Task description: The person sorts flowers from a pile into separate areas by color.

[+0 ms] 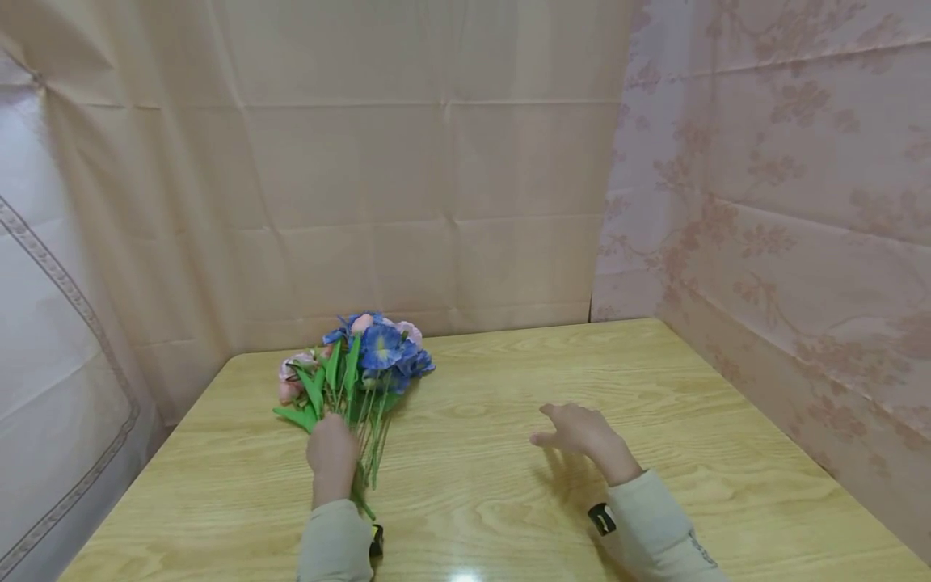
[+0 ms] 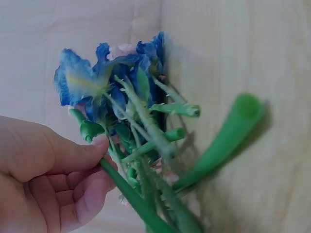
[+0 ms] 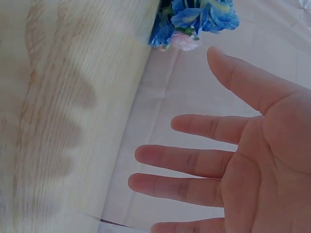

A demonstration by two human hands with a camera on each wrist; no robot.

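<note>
A bunch of artificial flowers, blue and pink with green leaves, lies at the left of the table. Over its stems is my left hand; in the left wrist view, thumb and fingers pinch one thin green stem. Other cut stems spread beside it, their ends toward the wrist. To the right, my right hand hovers above the wood with nothing in it. Its fingers are spread and straight in the right wrist view, with blue petals beyond the thumb.
The light wooden table reaches back to a beige curtain. A flower-patterned pink curtain hangs along the right side, and a white cloth with a patterned band hangs at the left.
</note>
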